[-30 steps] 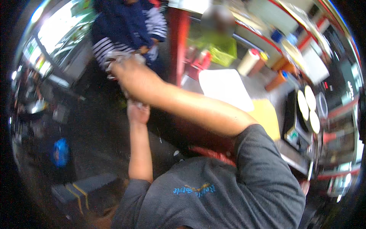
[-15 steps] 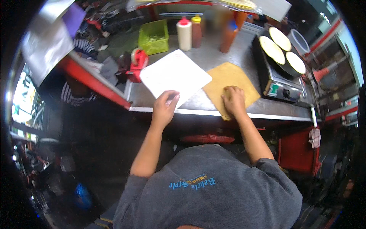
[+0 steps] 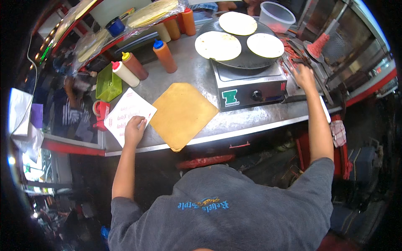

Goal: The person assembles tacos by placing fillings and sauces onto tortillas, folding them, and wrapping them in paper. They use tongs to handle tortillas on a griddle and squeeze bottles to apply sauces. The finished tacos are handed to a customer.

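My left hand (image 3: pixel 135 131) is closed at the near right edge of a printed white paper sheet (image 3: pixel 129 104), fingers curled and thumb against it. The sheet lies on the metal counter, its right corner touching a square pile of brown paper sheets (image 3: pixel 184 115). My right hand (image 3: pixel 304 78) reaches out at the right, past a flat griddle (image 3: pixel 224 62) with three round flatbreads on it. Its fingers look stretched apart, over a tray of shredded red meat (image 3: pixel 293 49) and beside a long metal tool (image 3: pixel 322 85). Their tips are partly blurred.
Squeeze bottles with red (image 3: pixel 121 69), yellow (image 3: pixel 134 62) and blue (image 3: pixel 163 52) caps stand behind the papers. A green basket (image 3: pixel 109 83) and a red tape dispenser (image 3: pixel 100 113) are at left. Beyond the griddle stands a clear plastic tub (image 3: pixel 276 17). More flatbreads lie on the shelf (image 3: pixel 153 11).
My view has swung to the right. My right hand has left the brown paper and stretched out to the meat tray. My left hand stays at the white sheet.
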Motion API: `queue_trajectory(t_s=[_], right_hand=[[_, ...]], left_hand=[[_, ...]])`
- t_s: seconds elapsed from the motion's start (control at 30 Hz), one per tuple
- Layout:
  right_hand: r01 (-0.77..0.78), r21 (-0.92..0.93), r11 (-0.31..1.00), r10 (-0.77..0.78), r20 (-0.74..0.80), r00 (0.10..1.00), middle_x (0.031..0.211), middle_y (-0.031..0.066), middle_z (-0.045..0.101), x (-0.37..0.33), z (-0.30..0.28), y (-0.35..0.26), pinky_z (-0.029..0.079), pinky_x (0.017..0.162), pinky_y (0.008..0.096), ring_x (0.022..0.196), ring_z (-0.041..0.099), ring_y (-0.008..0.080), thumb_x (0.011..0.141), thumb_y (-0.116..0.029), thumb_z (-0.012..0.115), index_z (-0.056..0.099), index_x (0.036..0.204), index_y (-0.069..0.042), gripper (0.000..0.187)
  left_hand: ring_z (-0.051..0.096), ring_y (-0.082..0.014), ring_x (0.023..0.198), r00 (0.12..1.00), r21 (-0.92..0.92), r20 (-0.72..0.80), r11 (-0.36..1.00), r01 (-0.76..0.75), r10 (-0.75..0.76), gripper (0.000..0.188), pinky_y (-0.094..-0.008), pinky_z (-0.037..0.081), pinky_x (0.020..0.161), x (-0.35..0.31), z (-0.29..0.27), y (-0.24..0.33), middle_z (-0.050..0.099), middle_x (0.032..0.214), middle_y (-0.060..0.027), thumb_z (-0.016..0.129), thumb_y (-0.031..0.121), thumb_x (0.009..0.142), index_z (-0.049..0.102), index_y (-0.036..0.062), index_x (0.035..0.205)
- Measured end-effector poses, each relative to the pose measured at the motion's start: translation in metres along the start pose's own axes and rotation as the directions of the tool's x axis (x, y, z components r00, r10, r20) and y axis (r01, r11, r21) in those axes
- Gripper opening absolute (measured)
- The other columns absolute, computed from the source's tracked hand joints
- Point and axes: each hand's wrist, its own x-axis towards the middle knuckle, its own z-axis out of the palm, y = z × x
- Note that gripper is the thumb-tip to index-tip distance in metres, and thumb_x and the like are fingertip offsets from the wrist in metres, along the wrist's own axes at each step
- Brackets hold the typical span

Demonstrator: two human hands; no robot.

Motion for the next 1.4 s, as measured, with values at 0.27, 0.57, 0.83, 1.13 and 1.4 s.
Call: queue_trajectory(t_s=[0.27,0.57,0.83,1.13,1.4], right_hand=[[-0.075,0.32,0.944,0.002,0.222,0.975,0.13,0.0283,0.071,0.022,0.087,0.08,0.051,0.106,0.0468,0.124,0.068,0.0423,0.09,-0.031,0.074,0.067,0.136,-0.001,0.056],[0.2,0.294,0.935,-0.115,-0.281,0.953,0.118,0.0232,0.074,-0.009,-0.051,0.002,0.055,0.094,0.0455,0.109,0.072,0.0401,0.102,-0.029,0.07,0.068,0.131,-0.005,0.038],[0.63,-0.201,0.75,-0.635,0.05,0.771,0.101,0.0133,0.066,-0.058,-0.165,-0.171,0.058,0.083,0.0432,0.095,0.07,0.0306,0.091,-0.006,0.063,0.067,0.135,-0.008,0.044],[0.017,0.661,0.751,-0.078,0.063,0.995,0.094,0.0133,0.077,0.01,-0.108,-0.242,0.056,0.071,0.0361,0.074,0.069,0.0204,0.101,-0.028,0.071,0.075,0.129,-0.001,0.038],[0.22,0.172,0.96,-0.258,0.246,0.934,0.101,0.0128,0.071,-0.041,-0.163,-0.204,0.055,0.064,0.0392,0.076,0.07,0.0265,0.097,-0.018,0.07,0.07,0.122,-0.005,0.027]], left_hand=[[0.062,-0.0107,0.092,0.803,-0.527,-0.086,0.711,0.466,-0.589,0.03,-0.0287,0.05,0.087,0.007,-0.008,-0.001,0.072,0.098,-0.0025,0.072,0.026,0.104,0.074,-0.0028,0.108],[0.071,-0.0354,0.098,0.975,-0.326,-0.172,0.942,0.08,-0.143,0.025,-0.0418,0.055,0.088,0.033,0.029,0.132,0.073,0.104,-0.0205,0.068,0.024,0.103,0.071,-0.0003,0.11],[0.07,-0.0307,0.108,0.957,-0.453,0.265,0.891,0.018,0.115,0.032,-0.0397,0.054,0.095,0.03,0.05,0.231,0.07,0.117,-0.0175,0.066,0.027,0.104,0.07,0.0017,0.122],[0.071,-0.0252,0.093,0.789,-0.813,-0.267,-0.569,0.124,0.553,0.024,-0.0395,0.057,0.084,-0.004,-0.172,0.254,0.069,0.108,-0.017,0.064,0.022,0.107,0.071,-0.0014,0.109],[0.069,-0.0229,0.091,0.731,-0.679,-0.191,-0.626,0.384,0.655,0.02,-0.0398,0.056,0.082,-0.009,-0.187,0.257,0.068,0.108,-0.015,0.065,0.021,0.106,0.069,0.0014,0.105]])
